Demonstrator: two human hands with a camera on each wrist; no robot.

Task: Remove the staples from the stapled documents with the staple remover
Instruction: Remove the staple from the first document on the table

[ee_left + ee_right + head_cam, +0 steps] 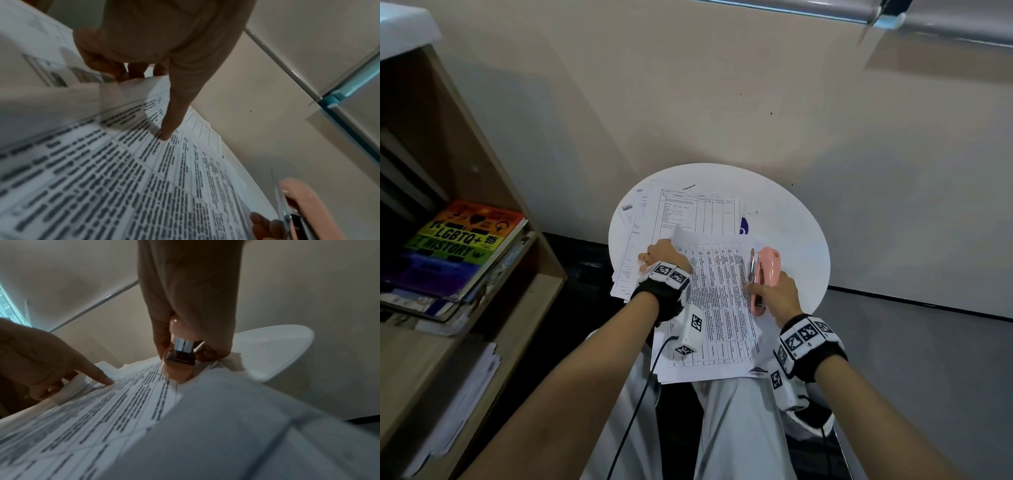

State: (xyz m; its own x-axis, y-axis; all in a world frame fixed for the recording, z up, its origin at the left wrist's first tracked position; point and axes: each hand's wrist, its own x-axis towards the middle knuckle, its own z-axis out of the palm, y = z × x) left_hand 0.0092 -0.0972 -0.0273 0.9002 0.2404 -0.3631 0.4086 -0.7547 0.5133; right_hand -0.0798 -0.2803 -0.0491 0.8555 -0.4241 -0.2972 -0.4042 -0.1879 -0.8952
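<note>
A stapled document [719,308] printed with tables lies on top of other papers on a round white table [801,240], overhanging its near edge. My left hand [659,255] is at the document's upper left corner. There its index finger [166,129] presses on the page while the other fingers pinch a lifted, folded-back sheet [61,97]. My right hand [774,296] grips a pink stapler-shaped staple remover [765,274] at the document's right edge. The tool's rear end [179,368] rests on the paper [123,410]. No staple is visible.
More loose printed sheets [688,212] lie at the back of the table, with a blue item [743,228] partly under them. A wooden bookshelf [524,274] stands close on the left, with a rainbow-coloured book [462,240] on it. A wall rises behind the table, and my legs [739,428] are under it.
</note>
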